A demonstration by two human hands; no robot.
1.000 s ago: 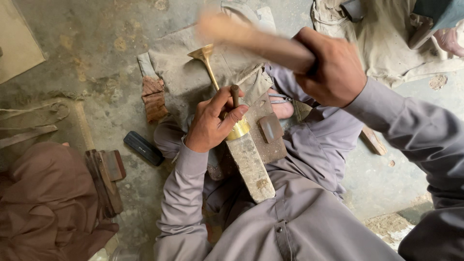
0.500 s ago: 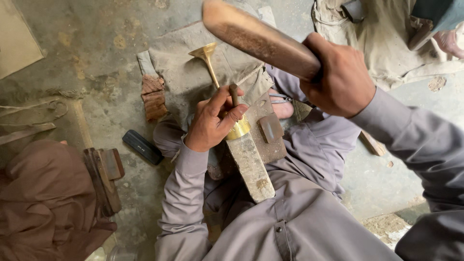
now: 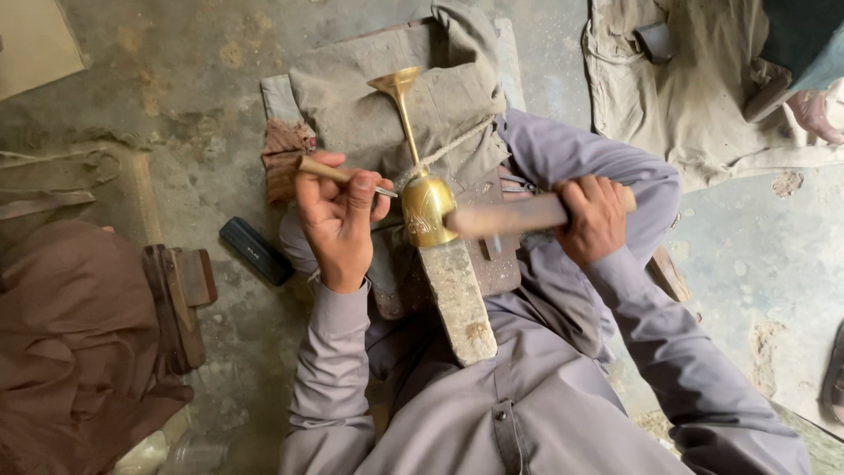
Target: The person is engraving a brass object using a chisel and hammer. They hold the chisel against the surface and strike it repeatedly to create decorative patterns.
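Observation:
A brass goblet [image 3: 424,200] lies on its side on a worn wooden block [image 3: 457,299] across my lap, its flared foot pointing away from me and a cord looped round its stem. My left hand [image 3: 338,215] grips a thin chisel with a wooden handle [image 3: 318,169], its metal tip set against the goblet's cup. My right hand [image 3: 596,218] is closed round a wooden mallet stick [image 3: 510,215], whose far end is down against the cup's right side.
Grey cloth [image 3: 387,97] is bunched under the goblet's stem. A dark flat case [image 3: 255,251] lies on the concrete floor at left, near a wooden sandal [image 3: 180,295] and brown cloth [image 3: 70,343]. Another person's clothing and foot [image 3: 813,114] show at the upper right.
My right hand has swung the mallet stick down from its raised position to the goblet. My left hand has shifted, now holding the chisel from the left.

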